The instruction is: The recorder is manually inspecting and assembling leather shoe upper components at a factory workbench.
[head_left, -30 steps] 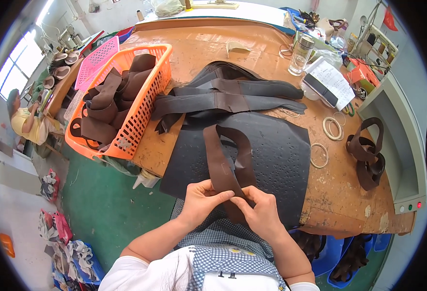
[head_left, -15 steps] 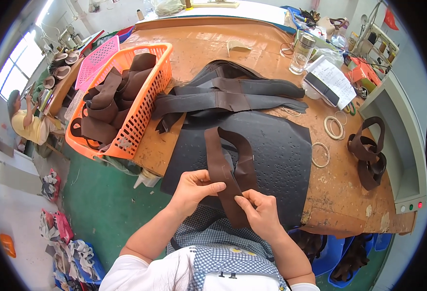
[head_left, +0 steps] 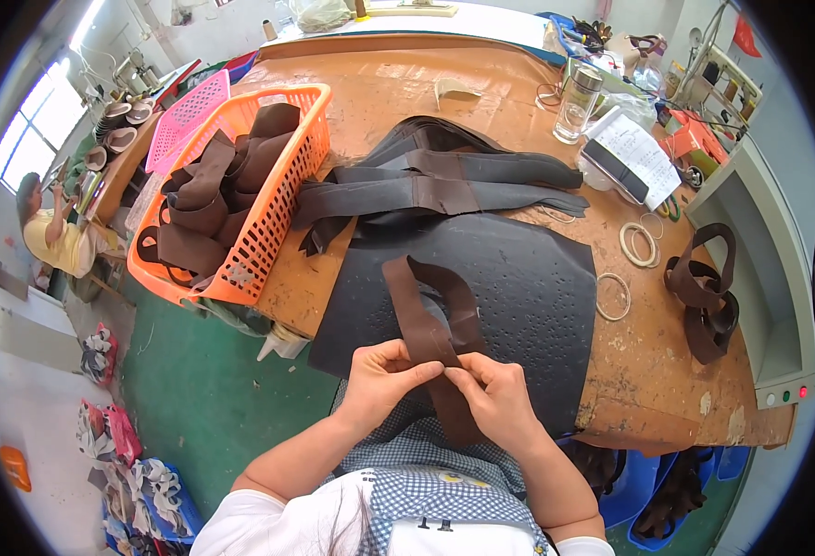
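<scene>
A dark brown fabric strip (head_left: 416,310), bent into a loop, is pinched between both my hands over the near edge of a black pitted mat (head_left: 542,306). My left hand (head_left: 381,382) grips it from the left, thumb on top. On its right edge my right hand (head_left: 495,394) pinches with thumb and forefinger, the two thumbs nearly touching. One end of the strip hangs below my fingers toward my checked apron. Beyond the mat lies a pile of long black and brown strips (head_left: 444,195).
At left stands an orange basket (head_left: 282,213) full of brown strips. More looped strips (head_left: 704,296) lie at right beside a grey machine frame (head_left: 769,306). A glass bottle (head_left: 576,107), papers (head_left: 644,153) and rings (head_left: 639,246) sit farther back. A seated person (head_left: 50,227) is at far left.
My hands have come closer together, the left shifting right along the strip until the thumbs nearly meet. The loop has tilted slightly left and lower.
</scene>
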Tool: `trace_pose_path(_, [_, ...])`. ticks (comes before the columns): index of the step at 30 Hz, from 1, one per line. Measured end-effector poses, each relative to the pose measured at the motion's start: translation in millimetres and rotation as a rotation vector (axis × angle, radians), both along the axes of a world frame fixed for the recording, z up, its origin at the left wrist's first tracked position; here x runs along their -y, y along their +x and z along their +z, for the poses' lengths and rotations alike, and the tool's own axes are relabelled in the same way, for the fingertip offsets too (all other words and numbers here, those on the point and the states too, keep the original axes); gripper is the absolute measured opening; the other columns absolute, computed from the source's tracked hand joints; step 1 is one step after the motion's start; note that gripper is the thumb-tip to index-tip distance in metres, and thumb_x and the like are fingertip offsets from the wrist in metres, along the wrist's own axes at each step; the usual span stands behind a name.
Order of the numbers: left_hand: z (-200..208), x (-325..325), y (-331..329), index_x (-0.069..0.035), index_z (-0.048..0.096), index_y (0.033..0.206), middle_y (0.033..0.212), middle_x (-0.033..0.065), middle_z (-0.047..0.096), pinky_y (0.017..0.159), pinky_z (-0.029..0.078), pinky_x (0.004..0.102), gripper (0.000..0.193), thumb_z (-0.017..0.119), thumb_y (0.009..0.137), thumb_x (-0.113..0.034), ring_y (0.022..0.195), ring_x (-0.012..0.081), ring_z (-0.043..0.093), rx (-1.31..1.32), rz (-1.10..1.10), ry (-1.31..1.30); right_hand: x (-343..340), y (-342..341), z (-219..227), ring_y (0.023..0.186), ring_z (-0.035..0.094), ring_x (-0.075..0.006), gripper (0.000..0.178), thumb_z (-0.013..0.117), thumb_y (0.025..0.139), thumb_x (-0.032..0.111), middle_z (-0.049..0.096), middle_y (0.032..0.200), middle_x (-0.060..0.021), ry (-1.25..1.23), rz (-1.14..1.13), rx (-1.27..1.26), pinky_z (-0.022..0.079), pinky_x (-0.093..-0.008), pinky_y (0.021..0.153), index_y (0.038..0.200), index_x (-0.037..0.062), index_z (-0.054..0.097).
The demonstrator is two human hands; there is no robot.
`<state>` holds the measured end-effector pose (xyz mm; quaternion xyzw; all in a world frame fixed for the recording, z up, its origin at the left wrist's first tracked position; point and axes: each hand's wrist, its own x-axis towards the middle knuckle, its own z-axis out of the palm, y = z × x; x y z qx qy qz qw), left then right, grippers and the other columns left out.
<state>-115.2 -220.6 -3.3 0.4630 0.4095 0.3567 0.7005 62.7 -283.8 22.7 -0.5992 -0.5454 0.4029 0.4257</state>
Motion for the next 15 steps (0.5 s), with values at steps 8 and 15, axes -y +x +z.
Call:
trace_pose_path(8, [7, -24, -11, -0.003, 0.068, 0.097, 0.093, 0.004, 0.071, 0.079, 0.058, 0.029, 0.013, 0.076, 0.089, -0.009, 0.085, 0.0121, 0.068, 0.066, -0.073, -0.102, 7, -3, -5, 0.064, 0.062, -0.0079, 0.017, 0.065, 0.095, 0.008, 0.071, 0.074, -0.0112, -0.015, 0.033, -0.007, 0.049, -0.0259, 0.057, 0.103, -0.0064, 0.069])
trace_pose_path(15, [8, -27, -15, -0.002, 0.07, 0.096, 0.09, 0.0051, 0.071, 0.077, 0.058, 0.0279, 0.013, 0.077, 0.088, -0.009, 0.083, 0.0126, 0.069, 0.064, -0.094, -0.102, 7, -3, -4, 0.066, 0.063, -0.0077, 0.018, 0.065, 0.095, 0.008, 0.072, 0.077, -0.0105, -0.062, 0.036, -0.011, 0.049, -0.0256, 0.058, 0.104, -0.0068, 0.069])
